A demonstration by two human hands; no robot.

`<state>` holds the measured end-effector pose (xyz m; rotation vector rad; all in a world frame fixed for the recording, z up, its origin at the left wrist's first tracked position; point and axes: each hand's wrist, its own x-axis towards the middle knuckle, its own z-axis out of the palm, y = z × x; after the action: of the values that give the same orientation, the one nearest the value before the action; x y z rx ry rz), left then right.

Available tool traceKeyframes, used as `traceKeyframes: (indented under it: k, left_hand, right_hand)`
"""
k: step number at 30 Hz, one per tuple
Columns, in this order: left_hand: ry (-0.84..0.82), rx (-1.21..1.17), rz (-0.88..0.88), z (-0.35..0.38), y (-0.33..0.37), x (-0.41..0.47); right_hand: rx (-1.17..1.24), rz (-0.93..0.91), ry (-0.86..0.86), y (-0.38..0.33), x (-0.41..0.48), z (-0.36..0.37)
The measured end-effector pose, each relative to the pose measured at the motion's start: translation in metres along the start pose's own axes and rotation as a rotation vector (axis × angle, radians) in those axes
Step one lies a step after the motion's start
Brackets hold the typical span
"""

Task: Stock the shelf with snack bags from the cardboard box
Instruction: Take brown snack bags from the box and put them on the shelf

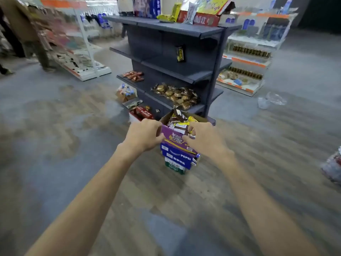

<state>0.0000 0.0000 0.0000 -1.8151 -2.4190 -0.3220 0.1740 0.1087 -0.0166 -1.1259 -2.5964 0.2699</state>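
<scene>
Fingers (156,126) of my left hand (143,135) are curled over the left near corner of the cardboard box (175,138), with the thumb pressed on its purple front wall. My right hand (204,139) holds the right near corner in the same way: the fingers go over the rim and touch the snack bags (180,122) inside, and the thumb lies on the front wall. So both hands are closed on the box.

The box stands with its open top upward, and the bags fill it up to the rim. Its purple front wall runs from my left hand to my right hand, a little slanted, with the right end lower in the view. The other sides go away from me, toward the shelf (199,78). Which side is longer I cannot tell.

The box rests on a blue Pepsi box (180,158), and that one on a green and white box (174,167), on the floor (73,145) just before the dark shelf. On the shelf lie golden-brown packs (177,95) and, one level higher, red packs (133,75).
</scene>
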Motion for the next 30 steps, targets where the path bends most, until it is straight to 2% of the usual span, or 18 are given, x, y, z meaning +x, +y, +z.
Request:
traceKeyframes:
  k: [10, 15, 22, 30]
  left_hand:
    - [-0.183, -0.120, 0.066, 0.106, -0.053, 0.132]
    - [-0.204, -0.068, 0.043, 0.129, -0.075, 0.213]
    - [-0.230, -0.014, -0.098, 0.137, -0.113, 0.323]
    - [-0.234, -0.020, -0.232, 0.152, -0.157, 0.393]
  right_hand:
    - [0.085, 0.224, -0.115, 0.046, 0.113, 0.071]
    - [0.101, 0.199, -0.124, 0.078, 0.208, 0.107]
    - [0.149, 0.106, -0.227, 0.112, 0.343, 0.134]
    - [0.162, 0.037, -0.308, 0.116, 0.448, 0.160]
